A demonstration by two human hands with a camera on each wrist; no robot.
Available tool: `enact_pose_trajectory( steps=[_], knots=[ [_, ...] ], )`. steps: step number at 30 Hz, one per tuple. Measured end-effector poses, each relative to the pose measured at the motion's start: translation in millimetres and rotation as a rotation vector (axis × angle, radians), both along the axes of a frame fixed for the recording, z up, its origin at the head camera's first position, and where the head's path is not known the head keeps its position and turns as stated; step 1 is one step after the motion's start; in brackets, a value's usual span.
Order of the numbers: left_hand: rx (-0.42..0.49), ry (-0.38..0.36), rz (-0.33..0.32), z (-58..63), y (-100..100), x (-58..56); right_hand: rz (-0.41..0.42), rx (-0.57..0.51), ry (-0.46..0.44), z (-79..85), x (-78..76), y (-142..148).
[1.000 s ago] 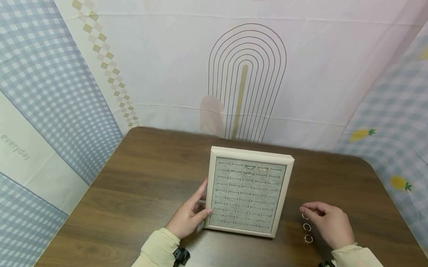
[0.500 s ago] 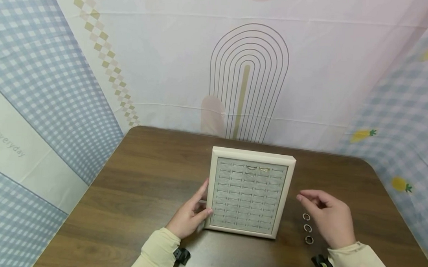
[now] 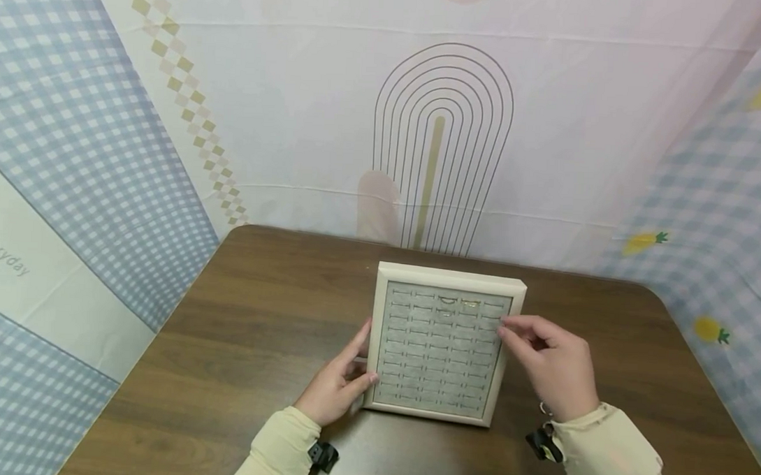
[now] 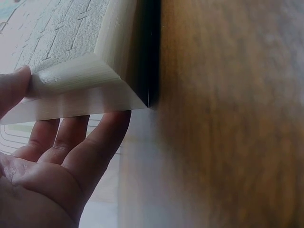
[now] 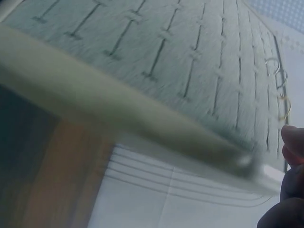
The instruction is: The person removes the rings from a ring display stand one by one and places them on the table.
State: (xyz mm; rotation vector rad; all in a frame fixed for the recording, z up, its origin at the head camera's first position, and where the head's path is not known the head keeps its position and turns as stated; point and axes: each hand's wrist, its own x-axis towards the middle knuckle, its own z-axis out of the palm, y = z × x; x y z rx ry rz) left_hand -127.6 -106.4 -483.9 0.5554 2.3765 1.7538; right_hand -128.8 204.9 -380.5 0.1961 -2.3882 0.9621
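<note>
A cream-framed ring display board (image 3: 451, 280) stands tilted back on the table, its grey padded face slotted in rows. Near the top sit a silver ring (image 3: 447, 300), a gold ring (image 3: 470, 303) and another thin ring (image 3: 444, 312) under the silver one. My left hand (image 3: 331, 393) grips the board's left edge, thumb (image 4: 16, 85) on the front and fingers behind. My right hand (image 3: 555, 366) is at the board's upper right edge, thumb and index fingertips pinched together. Whatever lies between them is hidden; I cannot tell its kind. A loose ring (image 3: 545, 408) shows beside the right wrist.
The brown wooden table (image 3: 251, 331) carries the board. A patterned white cloth (image 3: 297, 109) hangs behind it, with blue checked cloth (image 3: 702, 207) at the sides. Each wrist wears a black camera; the right one (image 3: 544, 442) is close to the loose ring.
My right hand has moved left and up from the row of loose rings to the board's right edge, fingertips still pinched. It now covers most of that row. The left hand stays put.
</note>
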Motion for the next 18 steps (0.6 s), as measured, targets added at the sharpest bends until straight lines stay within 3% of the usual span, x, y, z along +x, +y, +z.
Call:
enact_pose_trajectory(
  steps=[18],
  knots=[
    [0.017, 0.002, -0.012, 2.5, 6.6, 2.4, 0.077, 0.075, 0.063, 15.9, -13.2, -20.7]
  ],
)
